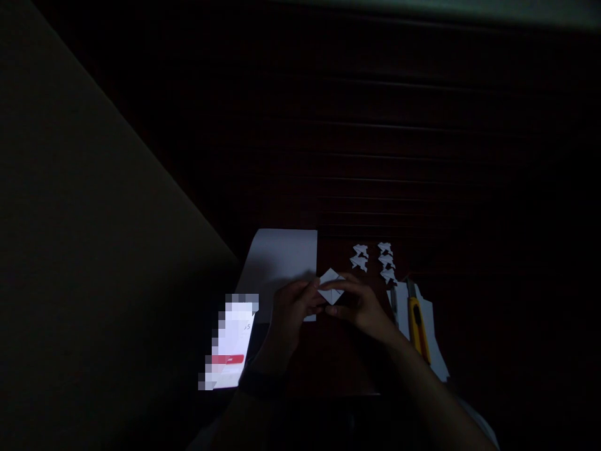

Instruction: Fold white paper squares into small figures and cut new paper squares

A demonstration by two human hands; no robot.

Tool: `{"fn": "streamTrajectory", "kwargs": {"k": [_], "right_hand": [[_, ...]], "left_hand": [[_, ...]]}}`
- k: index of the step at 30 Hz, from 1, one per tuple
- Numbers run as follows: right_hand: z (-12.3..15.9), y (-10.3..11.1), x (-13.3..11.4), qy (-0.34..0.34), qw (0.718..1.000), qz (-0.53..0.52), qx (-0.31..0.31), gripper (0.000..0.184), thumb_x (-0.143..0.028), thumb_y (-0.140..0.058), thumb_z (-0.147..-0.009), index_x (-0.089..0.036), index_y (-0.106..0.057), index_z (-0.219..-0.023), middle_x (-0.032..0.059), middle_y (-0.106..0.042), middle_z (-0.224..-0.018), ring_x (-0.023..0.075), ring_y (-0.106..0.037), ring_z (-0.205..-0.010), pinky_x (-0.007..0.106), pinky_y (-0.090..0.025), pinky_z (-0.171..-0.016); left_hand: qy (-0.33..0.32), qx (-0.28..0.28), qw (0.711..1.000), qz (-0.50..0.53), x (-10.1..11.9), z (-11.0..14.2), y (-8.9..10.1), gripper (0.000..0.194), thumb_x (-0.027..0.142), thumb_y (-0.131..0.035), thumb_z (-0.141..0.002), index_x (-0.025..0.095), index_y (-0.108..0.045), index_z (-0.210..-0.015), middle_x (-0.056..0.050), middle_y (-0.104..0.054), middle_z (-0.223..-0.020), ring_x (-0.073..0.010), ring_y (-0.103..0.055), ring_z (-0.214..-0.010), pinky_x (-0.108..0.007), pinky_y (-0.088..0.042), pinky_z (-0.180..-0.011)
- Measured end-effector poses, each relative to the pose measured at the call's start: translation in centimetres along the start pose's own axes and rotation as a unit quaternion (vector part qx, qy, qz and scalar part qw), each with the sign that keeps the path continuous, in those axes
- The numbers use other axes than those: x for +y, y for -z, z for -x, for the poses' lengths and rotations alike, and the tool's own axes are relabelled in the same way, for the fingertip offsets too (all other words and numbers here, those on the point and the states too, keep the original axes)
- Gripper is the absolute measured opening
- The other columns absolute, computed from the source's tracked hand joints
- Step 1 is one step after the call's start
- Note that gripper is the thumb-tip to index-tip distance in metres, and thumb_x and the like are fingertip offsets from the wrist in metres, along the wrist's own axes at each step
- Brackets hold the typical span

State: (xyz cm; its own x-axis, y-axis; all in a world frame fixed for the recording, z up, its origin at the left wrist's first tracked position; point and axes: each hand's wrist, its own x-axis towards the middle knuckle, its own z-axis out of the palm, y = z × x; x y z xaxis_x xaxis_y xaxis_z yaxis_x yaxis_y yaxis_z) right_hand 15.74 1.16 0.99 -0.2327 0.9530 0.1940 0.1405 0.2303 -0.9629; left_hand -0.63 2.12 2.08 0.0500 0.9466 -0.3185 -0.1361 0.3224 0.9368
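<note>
A small white folded paper (331, 294) is held up between both hands over the dark table, a diamond in outline with creases showing. My left hand (293, 305) pinches its left corner between thumb and fingers. From the other side my right hand (364, 307) grips it, with a finger lying across its face and the thumb below. Behind the left hand lies a large white sheet of paper (286, 257). Beyond the right hand stand several small folded paper figures (385, 260) in two columns.
A yellow utility knife (417, 322) rests on white paper sheets (439, 341) at the right. A lit phone screen (237, 341), partly pixelated, glows by my left wrist. Dark slatted panelling (375, 150) rises behind; a pale wall (94, 219) is at left. The light is dim.
</note>
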Motion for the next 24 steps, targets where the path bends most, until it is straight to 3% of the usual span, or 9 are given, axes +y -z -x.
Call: {"fn": "streamTrajectory", "kwargs": {"k": [3,9,16,24], "right_hand": [[0.0,0.4,-0.3,-0.019,0.999,-0.028,-0.015,0.033,-0.021,-0.072,-0.071,-0.025,-0.067,-0.104,0.0046,-0.062,-0.108,0.0229,-0.055,-0.104,0.038,-0.040,-0.093],[0.2,1.0,-0.6,-0.055,0.992,-0.103,-0.038,0.038,-0.018,-0.069,-0.072,-0.023,-0.064,-0.109,0.0055,-0.060,-0.115,0.0227,-0.056,-0.103,0.036,-0.043,-0.087],[0.1,1.1,-0.6,-0.058,0.995,-0.077,-0.023,0.032,-0.021,-0.067,-0.074,-0.023,-0.067,-0.105,0.0063,-0.063,-0.111,0.0232,-0.056,-0.104,0.040,-0.039,-0.094],[0.0,1.1,0.0,-0.070,0.992,-0.103,-0.012,0.030,-0.022,-0.070,-0.071,-0.022,-0.068,-0.101,0.0067,-0.065,-0.107,0.0242,-0.058,-0.101,0.040,-0.042,-0.090]], "left_hand": [[0.016,-0.006,1.000,0.003,0.0,0.1,-0.1,0.034,0.042,-0.067,-0.072,0.013,-0.067,-0.089,-0.009,-0.071,-0.081,-0.0208,-0.068,-0.074,-0.028,-0.053,-0.061],[0.031,-0.007,0.999,0.024,0.3,0.1,0.0,0.034,0.043,-0.065,-0.074,0.013,-0.067,-0.091,-0.012,-0.072,-0.086,-0.0207,-0.068,-0.076,-0.027,-0.051,-0.060],[0.040,-0.006,0.999,0.021,0.4,0.0,0.0,0.033,0.042,-0.066,-0.073,0.014,-0.067,-0.089,-0.012,-0.072,-0.087,-0.0209,-0.069,-0.076,-0.026,-0.050,-0.059],[0.046,-0.022,0.998,0.036,0.1,0.0,-0.1,0.032,0.042,-0.067,-0.072,0.015,-0.069,-0.088,-0.011,-0.072,-0.083,-0.0202,-0.068,-0.074,-0.026,-0.049,-0.059]]}}
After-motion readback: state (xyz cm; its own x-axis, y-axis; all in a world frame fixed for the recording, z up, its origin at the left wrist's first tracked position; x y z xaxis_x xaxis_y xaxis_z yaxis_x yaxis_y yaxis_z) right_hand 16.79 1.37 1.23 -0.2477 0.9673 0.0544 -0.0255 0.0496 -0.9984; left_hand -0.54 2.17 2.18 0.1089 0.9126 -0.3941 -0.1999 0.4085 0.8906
